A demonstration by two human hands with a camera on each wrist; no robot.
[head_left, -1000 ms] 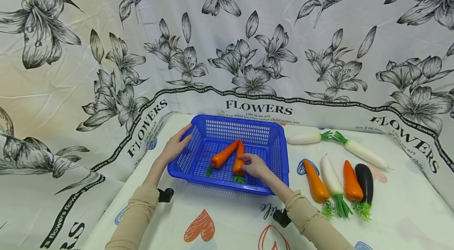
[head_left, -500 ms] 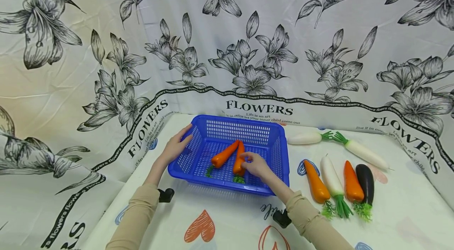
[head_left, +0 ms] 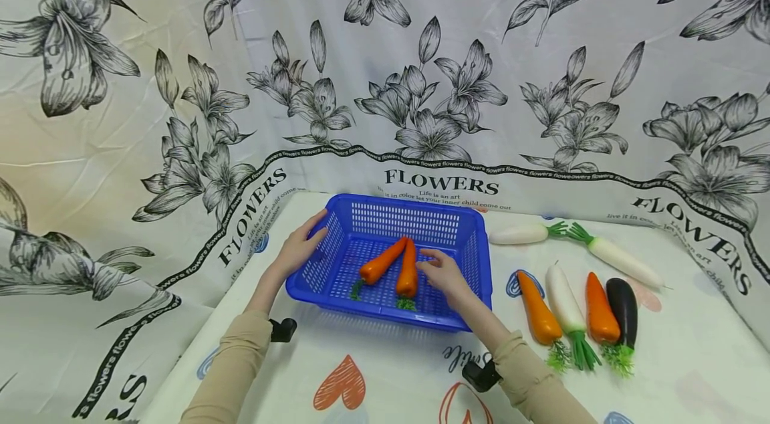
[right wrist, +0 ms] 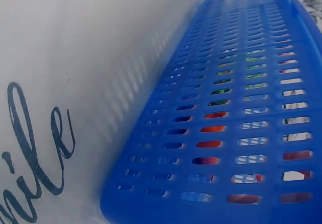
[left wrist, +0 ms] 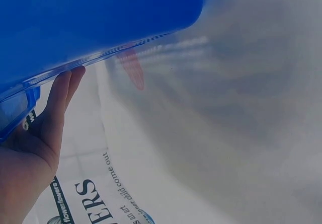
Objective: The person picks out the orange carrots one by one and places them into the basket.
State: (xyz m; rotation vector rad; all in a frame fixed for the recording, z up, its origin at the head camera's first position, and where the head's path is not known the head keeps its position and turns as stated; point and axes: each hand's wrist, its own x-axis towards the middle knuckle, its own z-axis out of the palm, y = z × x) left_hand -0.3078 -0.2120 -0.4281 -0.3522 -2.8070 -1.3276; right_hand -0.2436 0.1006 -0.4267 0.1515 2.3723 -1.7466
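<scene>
A blue plastic basket (head_left: 385,318) with slotted walls stands on the table. Two orange carrots with green tops lie in it, a left carrot (head_left: 377,266) and a right carrot (head_left: 407,275), their tips close together. At the basket's left rim rests my left hand (head_left: 297,245); in the left wrist view its fingers (left wrist: 59,95) look fairly straight against the edge. Just right of the right carrot, over the basket, my right hand (head_left: 444,273) holds nothing, its fingers loosely bent. The right wrist view mostly shows the basket's slotted wall (right wrist: 216,108), with orange and green behind the slots.
Right of the basket lie a carrot (head_left: 538,310), a white radish (head_left: 563,295), another carrot (head_left: 599,310) and an eggplant (head_left: 623,307), side by side. Behind them are two more white radishes, a left one (head_left: 519,233) and a right one (head_left: 624,262). A flower-printed curtain (head_left: 433,63) hangs behind.
My right hand has come off the right carrot and shifted slightly right, leaving the carrot lying in the basket. My left hand stays at the rim.
</scene>
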